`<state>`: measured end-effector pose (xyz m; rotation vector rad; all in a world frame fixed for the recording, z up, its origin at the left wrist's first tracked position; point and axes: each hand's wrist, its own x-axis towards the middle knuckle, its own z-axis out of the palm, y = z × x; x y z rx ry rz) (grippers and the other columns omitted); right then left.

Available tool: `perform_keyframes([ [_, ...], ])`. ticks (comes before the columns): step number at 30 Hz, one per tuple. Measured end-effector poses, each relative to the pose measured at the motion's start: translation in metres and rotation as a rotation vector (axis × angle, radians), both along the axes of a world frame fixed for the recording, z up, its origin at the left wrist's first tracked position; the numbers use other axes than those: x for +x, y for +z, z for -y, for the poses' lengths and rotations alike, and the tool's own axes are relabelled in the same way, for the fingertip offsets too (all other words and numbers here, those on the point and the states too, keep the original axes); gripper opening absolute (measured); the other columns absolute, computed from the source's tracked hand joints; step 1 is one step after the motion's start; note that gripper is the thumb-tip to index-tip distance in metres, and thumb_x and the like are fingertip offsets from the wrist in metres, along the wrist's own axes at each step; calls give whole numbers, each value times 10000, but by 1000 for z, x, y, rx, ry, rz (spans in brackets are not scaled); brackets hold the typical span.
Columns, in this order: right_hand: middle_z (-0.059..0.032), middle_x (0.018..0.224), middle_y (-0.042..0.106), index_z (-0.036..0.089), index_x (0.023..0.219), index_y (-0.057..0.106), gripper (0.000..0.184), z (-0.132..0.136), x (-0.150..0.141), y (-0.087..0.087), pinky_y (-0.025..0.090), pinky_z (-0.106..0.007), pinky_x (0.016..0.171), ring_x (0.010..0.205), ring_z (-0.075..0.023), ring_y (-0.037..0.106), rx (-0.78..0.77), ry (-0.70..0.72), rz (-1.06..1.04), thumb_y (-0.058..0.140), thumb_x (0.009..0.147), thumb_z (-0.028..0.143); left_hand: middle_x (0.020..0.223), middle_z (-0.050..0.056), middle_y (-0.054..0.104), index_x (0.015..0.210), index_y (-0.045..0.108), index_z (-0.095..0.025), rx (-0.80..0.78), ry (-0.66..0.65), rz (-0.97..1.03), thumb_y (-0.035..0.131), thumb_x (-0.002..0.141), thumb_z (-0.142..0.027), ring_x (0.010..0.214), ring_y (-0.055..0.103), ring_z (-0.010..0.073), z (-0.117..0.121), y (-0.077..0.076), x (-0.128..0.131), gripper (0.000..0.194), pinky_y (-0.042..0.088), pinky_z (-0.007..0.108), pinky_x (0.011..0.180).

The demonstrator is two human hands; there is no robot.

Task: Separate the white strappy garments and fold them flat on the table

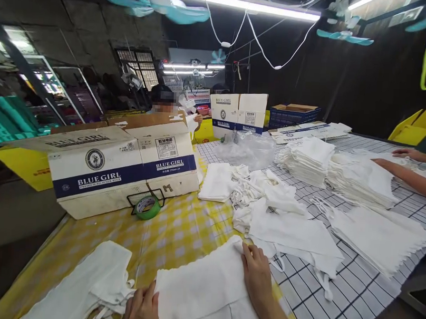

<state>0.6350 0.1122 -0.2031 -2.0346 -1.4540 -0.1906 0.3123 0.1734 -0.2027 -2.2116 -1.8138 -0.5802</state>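
The cloth (199,282) lies on the near part of the table, between the two hands, its scalloped far edge slanting up toward the right and its sides running back toward the wearer. The near end is cut off by the frame, so I cannot tell which way its long axis runs. The left hand (143,307) is at the left edge, fingers curled and close together; the right hand (259,274) lies along the right edge, fingers bent and nearly together. Whether either pinches the fabric I cannot tell.

Beneath is a yellow checked cover (174,224), meeting a white one with dark grid lines (362,300) on the right. A carton (127,169) (lettered BLUE GIRL) stands at the far left, a roll of green tape (148,207) before it. White stacks (306,159) and a loose pile (258,185) fill the right, where another person's forearms (412,179) reach in. Someone else sits or stands behind the carton. Turquoise fans (167,7) and tube lights (242,3) hang over the dim room.

The cloth is plain white, fairly flat, with a fold or seam line across its near part.
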Motion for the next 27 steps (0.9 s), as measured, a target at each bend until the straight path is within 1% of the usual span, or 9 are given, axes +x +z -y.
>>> perform_keyframes([
  [2, -98, 1022, 578, 232, 1224, 503, 332, 1, 1, -6, 405, -365, 743, 895, -240, 509, 44, 13, 20, 364, 924, 203, 935, 95, 644, 1087, 654, -170, 0, 4, -4, 358, 876, -297, 840, 582, 227, 6, 2, 6, 385, 440, 345, 797],
  [5, -94, 999, 576, 224, 1217, 501, 323, 2, 1, -11, 404, -357, 743, 888, -233, 503, 97, 32, 40, 361, 927, 196, 929, 79, 642, 1129, 624, -152, 19, 11, -6, 333, 899, -259, 854, 578, 202, 10, 1, 10, 386, 429, 314, 792],
  [9, -82, 1001, 555, 216, 1062, 555, 223, 3, 0, -5, 402, -343, 748, 877, -216, 494, 71, 36, -24, 385, 918, 197, 894, 58, 635, 1132, 612, -172, 36, -38, 8, 349, 901, -251, 823, 566, 183, 10, 1, 7, 359, 418, 302, 788],
  [12, -78, 966, 542, 198, 903, 550, 138, 4, 1, 3, 401, -338, 745, 864, -213, 489, 48, 23, -109, 416, 905, 231, 873, 62, 625, 1000, 649, -175, 48, -78, 50, 413, 875, -340, 833, 542, 208, 7, 2, 4, 314, 404, 341, 840],
  [14, -69, 909, 539, 200, 823, 536, 136, 4, 4, 6, 398, -337, 724, 837, -215, 489, 19, 15, -150, 440, 892, 268, 874, 69, 618, 896, 646, -172, 28, -78, 92, 454, 840, -406, 836, 528, 227, 5, 2, 1, 308, 400, 368, 855],
  [19, -57, 870, 548, 203, 745, 531, 162, 6, 12, 10, 379, -332, 713, 836, -224, 493, -36, 72, -232, 493, 848, 323, 850, 93, 615, 789, 611, -169, -116, 21, 228, 463, 777, -438, 848, 530, 269, -4, 3, -3, 307, 418, 407, 830],
  [22, -38, 801, 554, 200, 718, 505, 205, 7, 14, 17, 374, -301, 681, 767, -198, 503, -29, 130, -362, 469, 853, 351, 870, 94, 624, 763, 598, -189, -185, 61, 354, 462, 748, -464, 847, 553, 276, -6, 13, -3, 307, 426, 415, 828],
  [25, 6, 664, 519, 202, 723, 480, 255, 5, 18, 31, 351, -255, 587, 616, -153, 467, -35, 212, -572, 428, 869, 406, 882, 57, 652, 824, 569, -217, -299, 70, 573, 462, 743, -537, 808, 600, 246, -4, 34, -2, 347, 468, 359, 752],
  [27, 23, 624, 487, 201, 719, 472, 279, 1, 21, 46, 327, -238, 552, 581, -138, 432, -24, 277, -670, 432, 862, 437, 872, 32, 673, 871, 550, -232, -371, 55, 735, 460, 741, -574, 800, 624, 227, -2, 50, 0, 377, 486, 319, 710],
])
